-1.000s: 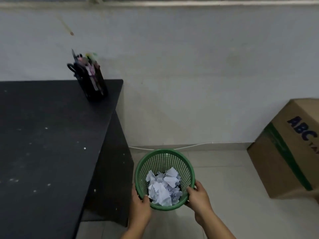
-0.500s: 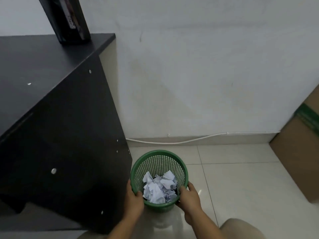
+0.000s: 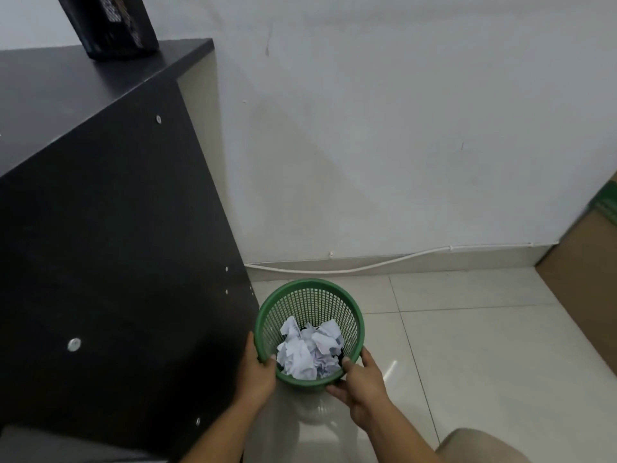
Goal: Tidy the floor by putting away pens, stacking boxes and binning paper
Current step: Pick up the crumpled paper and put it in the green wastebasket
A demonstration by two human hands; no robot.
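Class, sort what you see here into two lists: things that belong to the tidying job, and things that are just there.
Job: green bin; crumpled paper; left hand and right hand holding the bin; pen holder; cardboard box.

Just there: black desk; white cable; wall.

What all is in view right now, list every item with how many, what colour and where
Waste basket: one, green mesh, on the floor beside the desk, near the wall.
Crumpled paper: several balls, white, inside the waste basket.
Desk: one, black, on the left against the wall.
Pen holder: one, black mesh, on the desk's back corner; contents cut off by the frame.
Cardboard box: one, brown with a green stripe, on the floor at the right edge.
Cable: one, white, along the base of the wall.
Floor: pale glossy tiles.
Wall: white.
Knee: one, beige trousers, bottom right.
Left hand: grips the basket's left rim.
Right hand: grips the basket's right rim.
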